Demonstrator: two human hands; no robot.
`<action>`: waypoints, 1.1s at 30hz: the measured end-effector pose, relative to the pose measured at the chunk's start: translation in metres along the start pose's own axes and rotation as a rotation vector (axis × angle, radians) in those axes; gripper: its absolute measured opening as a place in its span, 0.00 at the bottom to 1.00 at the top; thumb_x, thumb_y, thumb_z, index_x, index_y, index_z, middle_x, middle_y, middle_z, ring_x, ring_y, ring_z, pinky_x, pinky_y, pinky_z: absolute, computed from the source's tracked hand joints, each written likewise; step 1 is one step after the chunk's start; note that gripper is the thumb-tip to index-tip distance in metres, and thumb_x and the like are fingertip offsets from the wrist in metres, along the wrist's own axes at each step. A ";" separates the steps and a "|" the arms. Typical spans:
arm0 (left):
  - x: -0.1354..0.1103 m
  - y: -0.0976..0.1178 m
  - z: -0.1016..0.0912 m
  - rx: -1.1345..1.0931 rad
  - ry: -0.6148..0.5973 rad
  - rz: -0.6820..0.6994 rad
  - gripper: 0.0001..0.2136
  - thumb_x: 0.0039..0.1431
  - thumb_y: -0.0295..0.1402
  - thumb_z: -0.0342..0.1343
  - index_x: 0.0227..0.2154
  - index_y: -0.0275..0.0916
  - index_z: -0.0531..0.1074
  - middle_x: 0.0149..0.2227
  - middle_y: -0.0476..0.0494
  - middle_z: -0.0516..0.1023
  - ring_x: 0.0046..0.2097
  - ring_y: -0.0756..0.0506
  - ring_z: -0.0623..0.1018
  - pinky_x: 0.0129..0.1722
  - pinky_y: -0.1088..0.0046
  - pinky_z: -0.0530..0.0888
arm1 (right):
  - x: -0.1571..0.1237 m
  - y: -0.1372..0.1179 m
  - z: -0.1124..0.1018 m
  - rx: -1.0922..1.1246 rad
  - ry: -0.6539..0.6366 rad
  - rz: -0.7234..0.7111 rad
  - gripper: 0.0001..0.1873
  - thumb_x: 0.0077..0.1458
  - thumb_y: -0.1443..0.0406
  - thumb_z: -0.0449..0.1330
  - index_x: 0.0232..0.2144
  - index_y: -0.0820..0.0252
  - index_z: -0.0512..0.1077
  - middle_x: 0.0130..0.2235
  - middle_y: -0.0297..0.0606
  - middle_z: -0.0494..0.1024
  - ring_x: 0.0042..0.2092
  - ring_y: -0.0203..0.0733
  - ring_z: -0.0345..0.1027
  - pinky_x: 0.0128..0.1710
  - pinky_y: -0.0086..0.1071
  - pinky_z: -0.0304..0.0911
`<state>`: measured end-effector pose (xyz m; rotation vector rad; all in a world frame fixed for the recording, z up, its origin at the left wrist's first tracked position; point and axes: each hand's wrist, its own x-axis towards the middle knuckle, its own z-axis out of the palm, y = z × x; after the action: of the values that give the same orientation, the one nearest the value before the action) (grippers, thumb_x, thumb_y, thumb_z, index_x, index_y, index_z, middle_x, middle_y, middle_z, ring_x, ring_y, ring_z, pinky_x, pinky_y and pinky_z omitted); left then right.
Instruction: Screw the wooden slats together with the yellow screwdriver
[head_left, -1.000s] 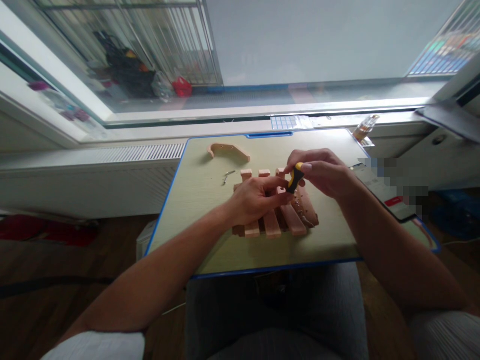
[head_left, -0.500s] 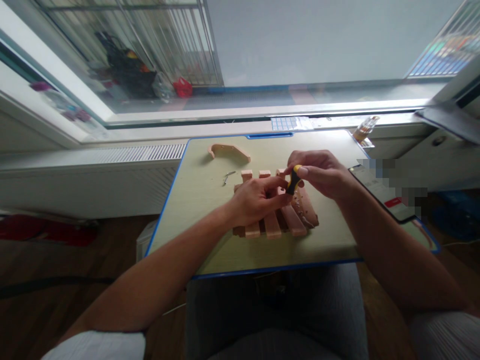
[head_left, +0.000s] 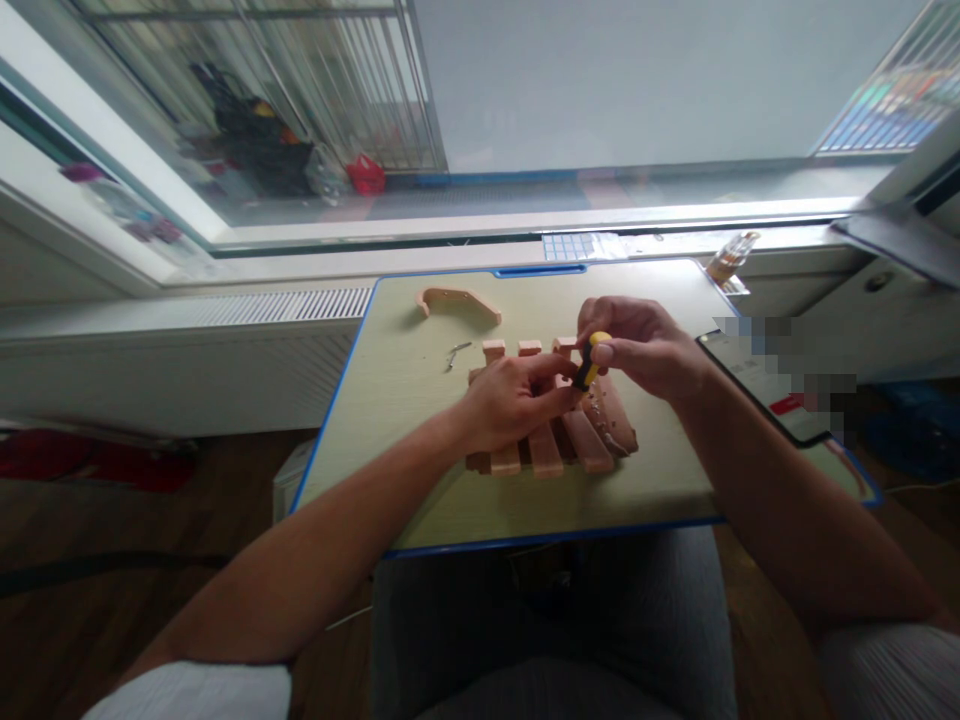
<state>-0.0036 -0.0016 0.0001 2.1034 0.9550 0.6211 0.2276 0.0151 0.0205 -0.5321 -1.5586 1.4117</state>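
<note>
My right hand [head_left: 641, 345] grips a screwdriver [head_left: 591, 361] by its yellow and black handle, which leans with its top towards the right. Under it lies a slatted wooden piece [head_left: 547, 455] with several pale slats over a darker base. My left hand [head_left: 510, 400] lies across the slats, its thumb and forefinger closed around the screwdriver's lower end. Whatever those fingertips pinch, and the screwdriver's tip, are hidden. Small crumbs show on the right part of the wooden piece. Left of it are a few loose screws [head_left: 452, 356].
A curved wooden part [head_left: 459, 298] lies at the back left of the blue-edged table [head_left: 405, 510]. At the right edge rests a tablet-like device [head_left: 757, 385]. Beyond are a windowsill with a glass bottle [head_left: 731, 258] and a white radiator [head_left: 277, 370].
The screwdriver's handle has turned and tipped slightly to the right, with my right fingers shifting on it. My left hand has stayed in place.
</note>
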 end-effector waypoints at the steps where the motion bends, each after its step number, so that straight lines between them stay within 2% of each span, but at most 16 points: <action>1: 0.000 0.000 0.000 0.002 0.004 -0.005 0.18 0.71 0.49 0.60 0.53 0.45 0.84 0.35 0.50 0.82 0.35 0.49 0.77 0.36 0.70 0.69 | 0.000 0.000 0.000 -0.001 0.006 0.000 0.18 0.53 0.57 0.81 0.30 0.61 0.79 0.32 0.35 0.78 0.30 0.33 0.69 0.29 0.27 0.66; 5: 0.000 0.001 0.002 0.005 0.046 -0.005 0.19 0.68 0.52 0.63 0.51 0.45 0.84 0.33 0.51 0.79 0.33 0.50 0.75 0.34 0.71 0.67 | 0.001 0.001 0.001 0.002 0.016 -0.010 0.19 0.52 0.57 0.82 0.29 0.60 0.77 0.31 0.33 0.76 0.30 0.33 0.69 0.29 0.28 0.66; 9: 0.001 -0.001 0.005 -0.084 0.069 0.011 0.19 0.67 0.52 0.66 0.48 0.44 0.84 0.32 0.52 0.74 0.32 0.51 0.71 0.31 0.72 0.67 | 0.001 0.002 0.002 0.009 0.010 -0.013 0.20 0.51 0.58 0.82 0.29 0.59 0.76 0.31 0.32 0.76 0.30 0.34 0.69 0.29 0.28 0.66; 16: 0.001 -0.005 0.008 -0.224 0.061 0.024 0.19 0.67 0.51 0.67 0.51 0.43 0.85 0.31 0.51 0.74 0.32 0.50 0.70 0.32 0.73 0.69 | 0.001 0.002 0.003 -0.004 0.059 0.004 0.18 0.51 0.57 0.82 0.30 0.59 0.78 0.30 0.32 0.78 0.28 0.33 0.68 0.27 0.28 0.63; 24: 0.001 -0.005 0.008 -0.216 0.063 -0.007 0.20 0.67 0.52 0.67 0.51 0.45 0.87 0.36 0.48 0.79 0.36 0.49 0.75 0.37 0.72 0.73 | -0.003 -0.001 -0.005 -0.073 -0.009 0.034 0.14 0.58 0.55 0.78 0.37 0.60 0.89 0.33 0.38 0.81 0.33 0.36 0.72 0.32 0.29 0.66; 28: 0.000 -0.005 0.007 -0.189 0.051 -0.021 0.20 0.67 0.52 0.66 0.53 0.47 0.86 0.37 0.48 0.81 0.37 0.48 0.76 0.38 0.71 0.74 | -0.003 -0.004 -0.007 -0.090 -0.015 0.045 0.13 0.57 0.56 0.78 0.38 0.60 0.90 0.34 0.38 0.82 0.33 0.37 0.73 0.34 0.31 0.69; 33: -0.001 -0.001 0.005 -0.113 0.064 0.000 0.22 0.69 0.55 0.62 0.52 0.44 0.86 0.34 0.49 0.78 0.35 0.49 0.75 0.37 0.71 0.72 | -0.002 -0.006 -0.002 -0.066 0.006 0.052 0.14 0.53 0.57 0.81 0.33 0.61 0.86 0.32 0.38 0.83 0.32 0.36 0.74 0.33 0.30 0.71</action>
<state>-0.0012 -0.0041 -0.0039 1.9944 0.9339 0.7296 0.2315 0.0129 0.0250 -0.6207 -1.6014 1.4000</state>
